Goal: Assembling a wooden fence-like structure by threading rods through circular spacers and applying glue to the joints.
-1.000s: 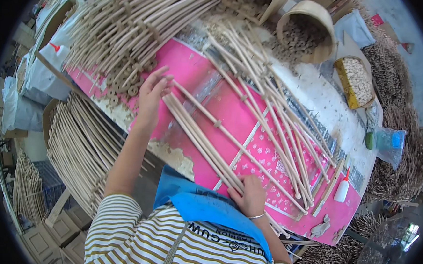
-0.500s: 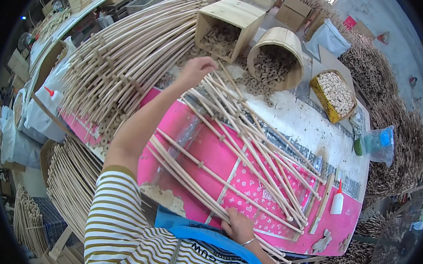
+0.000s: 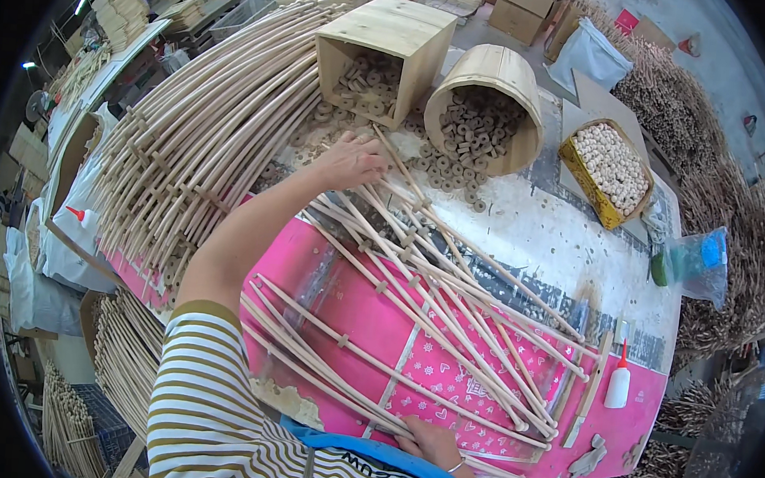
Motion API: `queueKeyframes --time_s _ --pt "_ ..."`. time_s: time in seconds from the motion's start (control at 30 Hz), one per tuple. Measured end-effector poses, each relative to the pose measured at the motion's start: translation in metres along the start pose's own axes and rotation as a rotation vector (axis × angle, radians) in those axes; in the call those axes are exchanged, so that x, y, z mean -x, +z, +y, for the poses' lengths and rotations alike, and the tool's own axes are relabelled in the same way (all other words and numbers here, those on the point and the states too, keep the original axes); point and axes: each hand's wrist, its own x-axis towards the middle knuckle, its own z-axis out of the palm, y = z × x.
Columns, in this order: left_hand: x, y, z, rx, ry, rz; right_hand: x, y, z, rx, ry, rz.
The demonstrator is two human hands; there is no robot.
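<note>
In the head view, the right hand [image 3: 433, 441] is closed over slim wooden rods [image 3: 385, 416] at the table's [image 3: 634, 421] near side; the left hand [image 3: 355, 161], fingers bent, is at the far-left ends of the loose pile [image 3: 425, 263], but whether it grips any I cannot tell. The rods look light, smooth, slightly springy; mid-shaft, clear of the rings [image 3: 342, 341], seems the best hold

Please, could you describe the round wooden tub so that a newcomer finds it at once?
Find the far side of the pink-and-white worktable. A wooden box and a wooden tub lie there on their sides, the tub on the right, with brown rings inside and in front of it. The tub's mouth is round, while the box's is four-sided.
</note>
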Motion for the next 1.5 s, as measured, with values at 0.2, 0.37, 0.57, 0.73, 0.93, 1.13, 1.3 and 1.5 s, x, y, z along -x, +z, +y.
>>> queueKeyframes --time_s 0.2,0.37,0.57,0.73,0.93,1.13,1.3,1.5 --pt "-0.002 0.002 0.012 0.046 0.119 -0.117 -0.003 0.0 0.006 -0.047 0.032 -0.026" --pt "0.019 -0.002 0.004 0.088 -0.268 -0.21 -0.003 0.0 0.01 0.002 0.049 -0.056" --pt "0.022 0.002 -0.016 0.234 -0.618 -0.017 -0.003 -0.001 0.008 -0.001 0.037 -0.039" --pt "0.009 0.035 -0.012 0.124 -0.564 0.072 -0.002 0.001 0.009 -0.003 0.045 -0.019" --pt "-0.003 0.044 -0.038 0.62 -0.85 0.337 0.0 0.003 0.012 -0.048 0.078 0.017" --pt "-0.02 0.047 -0.039 0.215 -0.71 0.153 -0.001 0.003 0.013 -0.034 0.072 0.006" --pt "-0.038 0.056 -0.018 0.121 -0.82 0.014 -0.001 0.003 0.012 -0.069 0.078 0.006" --pt "-0.029 0.059 -0.002 -0.065 -0.745 0.183 -0.001 0.004 0.013 -0.09 0.08 0.024"
